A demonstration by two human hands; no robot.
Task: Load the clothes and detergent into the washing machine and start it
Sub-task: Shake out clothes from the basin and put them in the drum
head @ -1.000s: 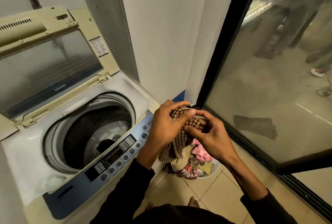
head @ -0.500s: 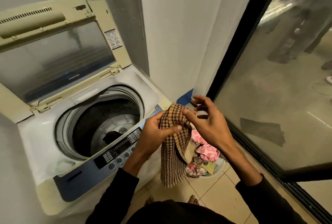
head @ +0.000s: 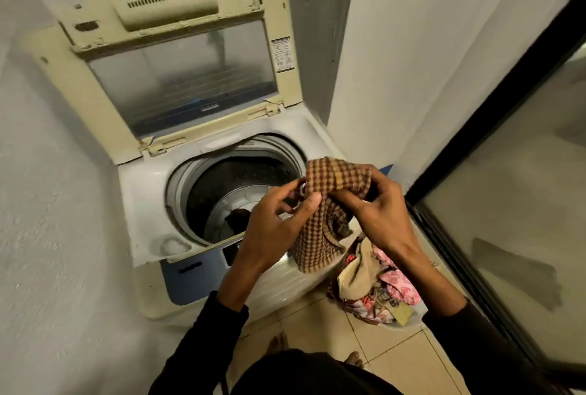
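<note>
A brown checked cloth (head: 320, 220) is hanging in the middle of the frame, over the front right edge of the washing machine (head: 142, 204), its lower end dangling down past the blue control panel (head: 190, 271). The left hand (head: 276, 230) is pinching its upper left part between thumb and fingers, and the right hand (head: 380, 217) is gripping the bunched top with curled fingers. Behind the hands the drum (head: 228, 195) is standing open, with a small dark item (head: 237, 215) lying at its bottom, and the cream lid (head: 177, 65) is tilting up toward the upper part of the frame. In the lower right, a pile of mixed clothes (head: 377, 287) is sitting in a pale basket (head: 412, 321) on the tiled floor (head: 396, 353), just beside the machine. A dark-framed glass door (head: 475, 172) is running along the right side
</note>
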